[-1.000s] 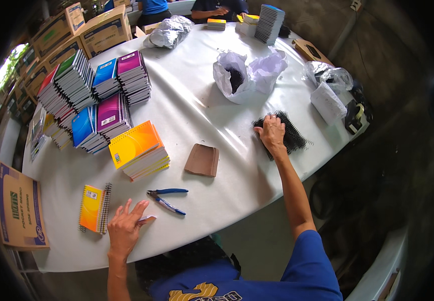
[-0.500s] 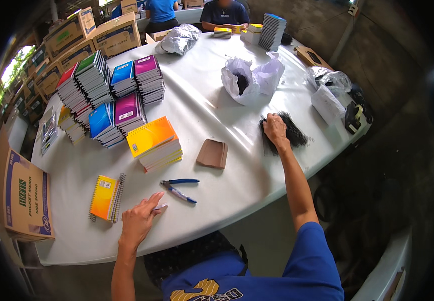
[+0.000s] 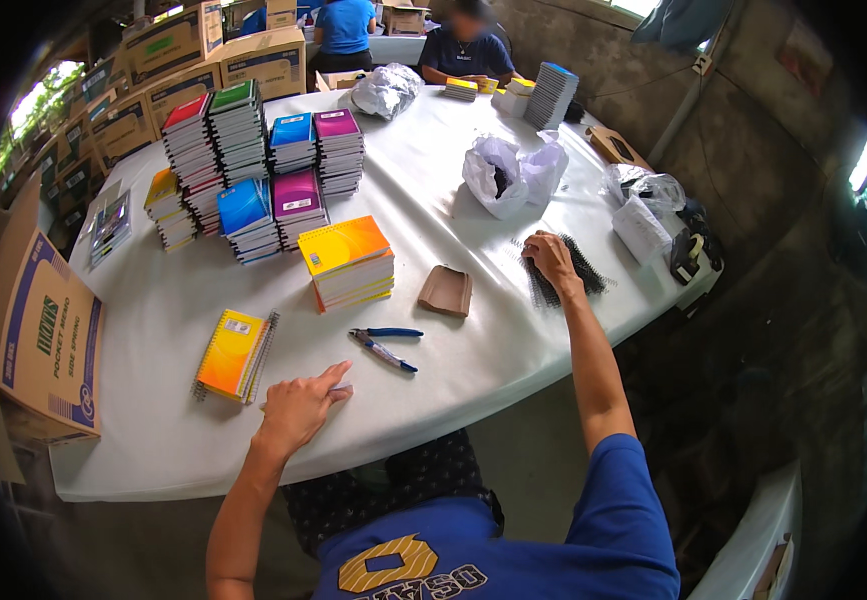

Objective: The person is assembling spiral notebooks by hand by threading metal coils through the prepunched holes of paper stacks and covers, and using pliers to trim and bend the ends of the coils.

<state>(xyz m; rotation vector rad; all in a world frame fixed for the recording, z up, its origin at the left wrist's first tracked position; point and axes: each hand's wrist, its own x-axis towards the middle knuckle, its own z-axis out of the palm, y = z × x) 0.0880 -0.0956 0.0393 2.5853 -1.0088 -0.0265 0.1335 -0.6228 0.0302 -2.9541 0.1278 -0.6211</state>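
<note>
My right hand (image 3: 551, 258) reaches far over the table with its fingers closed at a pile of black spiral binding coils (image 3: 585, 270). The exact grip is hidden under the hand. My left hand (image 3: 298, 410) rests near the front edge, index finger forward, its other fingers curled over a slim pale stick-like thing (image 3: 343, 391). Blue-handled pliers (image 3: 395, 331) lie spread just beyond it. Left of that hand is a yellow-orange notebook (image 3: 230, 350) with loose coils along its side. A brown curved block (image 3: 445, 291) sits beyond the pliers.
A yellow notebook stack (image 3: 348, 250) and several taller coloured stacks (image 3: 298, 190) occupy the left. White plastic bags (image 3: 493, 180) stand beyond the coils. A tape dispenser (image 3: 691, 255) lies at the right edge, a carton (image 3: 48, 340) at the left. Another person (image 3: 463, 50) sits across.
The view has shifted, so the table's things appear farther right and the near ones higher. My right hand stays at the coils, and my left hand keeps its place near the pliers.
</note>
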